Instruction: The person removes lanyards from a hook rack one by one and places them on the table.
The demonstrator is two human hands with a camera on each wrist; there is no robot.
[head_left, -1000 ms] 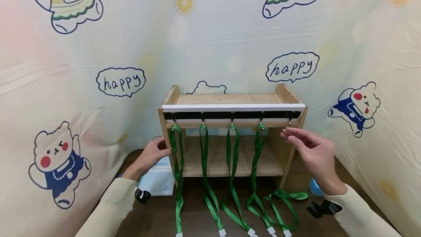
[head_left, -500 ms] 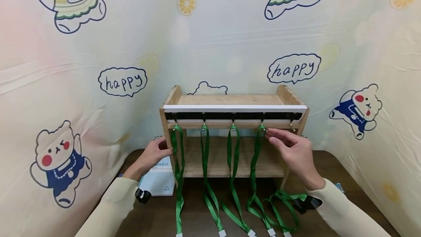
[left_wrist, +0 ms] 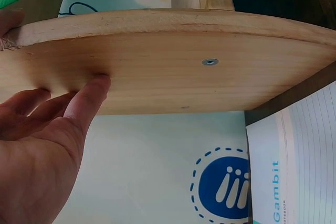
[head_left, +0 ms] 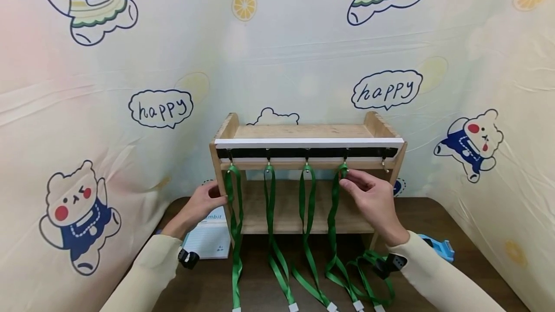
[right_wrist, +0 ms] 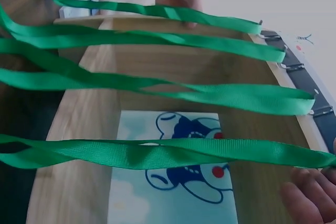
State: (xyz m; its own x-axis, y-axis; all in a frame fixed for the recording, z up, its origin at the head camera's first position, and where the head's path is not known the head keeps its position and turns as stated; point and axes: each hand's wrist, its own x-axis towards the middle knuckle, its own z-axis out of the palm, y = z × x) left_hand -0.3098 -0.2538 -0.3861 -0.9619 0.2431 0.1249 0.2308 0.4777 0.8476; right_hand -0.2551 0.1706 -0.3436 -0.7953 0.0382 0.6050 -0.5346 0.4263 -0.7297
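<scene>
In the head view, my right hand (head_left: 374, 201) pinches a green lanyard (head_left: 332, 211) near its top, just under the metal hook that it hangs from. The right wrist view shows curled fingers (right_wrist: 310, 195) beside that lanyard; where they meet it is partly cut off. My left hand (head_left: 201, 206) grips the left side panel of a small wooden shelf (head_left: 299, 131). Its fingers (left_wrist: 89, 103) press on the panel's outer face in the left wrist view. Other green lanyards hang from hooks further left, twisted, their white clips low. The rightmost hook (head_left: 383, 163) bears nothing.
Another green lanyard (head_left: 366, 280) lies looped on the dark table (head_left: 416, 215), lower right. A notebook (head_left: 210, 235) lies left of the shelf. Behind my right sleeve is a blue object (head_left: 442, 247), partly hidden. A printed cloth (head_left: 295, 61) surrounds the table.
My right hand has moved left from beside the rightmost hook to the lanyard on the neighbouring hook and taken hold near its top. That lanyard has narrowed and shifted slightly left. My left hand stays put.
</scene>
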